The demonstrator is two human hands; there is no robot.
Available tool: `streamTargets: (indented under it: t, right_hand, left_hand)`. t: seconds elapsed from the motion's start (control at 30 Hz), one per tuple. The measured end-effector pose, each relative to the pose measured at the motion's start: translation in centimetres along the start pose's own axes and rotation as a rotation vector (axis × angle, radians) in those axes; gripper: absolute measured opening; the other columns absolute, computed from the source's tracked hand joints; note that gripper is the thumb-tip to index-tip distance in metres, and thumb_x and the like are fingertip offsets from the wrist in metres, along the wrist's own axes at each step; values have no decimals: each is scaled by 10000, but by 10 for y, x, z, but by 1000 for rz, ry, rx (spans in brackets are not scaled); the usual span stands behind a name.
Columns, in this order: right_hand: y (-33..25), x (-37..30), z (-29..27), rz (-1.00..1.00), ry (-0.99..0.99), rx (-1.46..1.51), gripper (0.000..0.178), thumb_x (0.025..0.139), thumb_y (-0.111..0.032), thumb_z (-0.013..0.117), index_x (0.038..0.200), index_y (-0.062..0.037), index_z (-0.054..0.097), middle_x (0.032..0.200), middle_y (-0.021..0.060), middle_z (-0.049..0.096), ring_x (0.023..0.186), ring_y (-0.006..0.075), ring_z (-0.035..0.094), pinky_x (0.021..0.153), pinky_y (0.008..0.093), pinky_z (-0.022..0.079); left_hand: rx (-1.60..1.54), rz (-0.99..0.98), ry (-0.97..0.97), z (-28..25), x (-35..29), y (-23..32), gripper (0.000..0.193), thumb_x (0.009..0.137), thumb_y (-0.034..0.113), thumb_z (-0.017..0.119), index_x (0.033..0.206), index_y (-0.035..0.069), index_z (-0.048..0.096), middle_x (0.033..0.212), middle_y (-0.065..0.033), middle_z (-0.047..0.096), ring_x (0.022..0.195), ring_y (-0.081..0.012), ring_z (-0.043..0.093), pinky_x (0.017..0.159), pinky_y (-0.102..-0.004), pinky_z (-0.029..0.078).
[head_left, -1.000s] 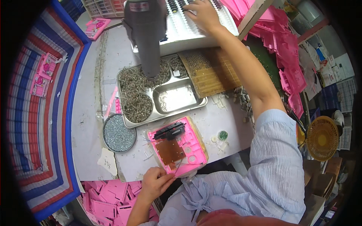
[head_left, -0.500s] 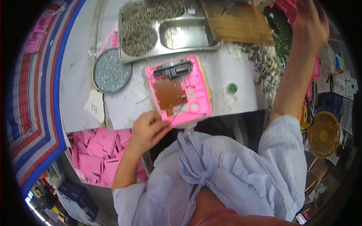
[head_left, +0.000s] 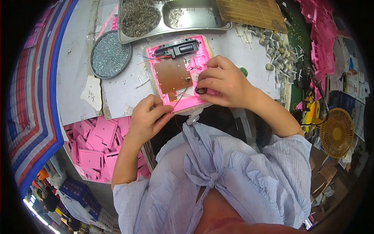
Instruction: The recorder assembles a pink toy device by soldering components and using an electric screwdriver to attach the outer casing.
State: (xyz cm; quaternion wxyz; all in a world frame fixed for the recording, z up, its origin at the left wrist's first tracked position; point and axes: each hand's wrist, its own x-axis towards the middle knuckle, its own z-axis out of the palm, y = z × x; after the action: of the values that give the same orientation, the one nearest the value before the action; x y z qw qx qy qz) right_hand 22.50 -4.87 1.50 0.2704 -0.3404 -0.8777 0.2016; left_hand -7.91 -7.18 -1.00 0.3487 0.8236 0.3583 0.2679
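Observation:
A pink plastic case (head_left: pixel 186 104) lies open on the table in front of me, with a brown circuit board (head_left: pixel 171 75) and a black module (head_left: pixel 177 48) in it. My left hand (head_left: pixel 148 117) is closed at the case's near left corner, its thumb and forefinger pinching a thin dark strand (head_left: pixel 180 96), perhaps a wire. Over the case's right side, my right hand (head_left: pixel 226 84) has its fingers closed on a small round black part (head_left: pixel 201 90), pressed against the case. Thin coloured wires (head_left: pixel 154 58) stick out left of the module.
A metal tray (head_left: pixel 175 29) of small springs and a round dish (head_left: pixel 111 54) of tiny metal pieces stand beyond. Small motors (head_left: pixel 274 48) lie in a heap at right, near a soldering iron (head_left: pixel 318 82) and a brown basket (head_left: pixel 337 132). Pink panels (head_left: pixel 97 144) fill a box below left.
My right hand has come down from the far right to the case and now holds the round black part there. My left hand stays at the near left corner. The view has shifted slightly.

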Motion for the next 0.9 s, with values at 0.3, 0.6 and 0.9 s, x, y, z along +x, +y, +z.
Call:
streamTargets:
  t: [0.3,0.6,0.9]
  right_hand:
    - [17,-11,11,-142,117,40,284,717,-152,887,956,-98,744,1023,31,749,1001,295,629,871,399,513]
    - [22,-18,28,-72,210,167,228,749,-183,859,947,-136,758,1018,-22,735,1017,267,620,899,396,478]
    - [20,-6,-15,-30,83,105,253,766,-224,848,962,-120,726,1053,14,706,993,311,614,934,442,459]
  left_hand:
    - [-1,26,-48,-4,0,-2,260,764,84,867,996,66,751,877,-67,562,749,-215,591,631,-335,481]
    - [0,28,-44,-3,-2,-4,268,756,70,866,996,64,747,872,-69,554,754,-218,592,638,-335,484]
    - [27,4,-33,-1,1,0,251,730,93,866,945,79,737,809,-60,548,707,-237,559,605,-364,448]
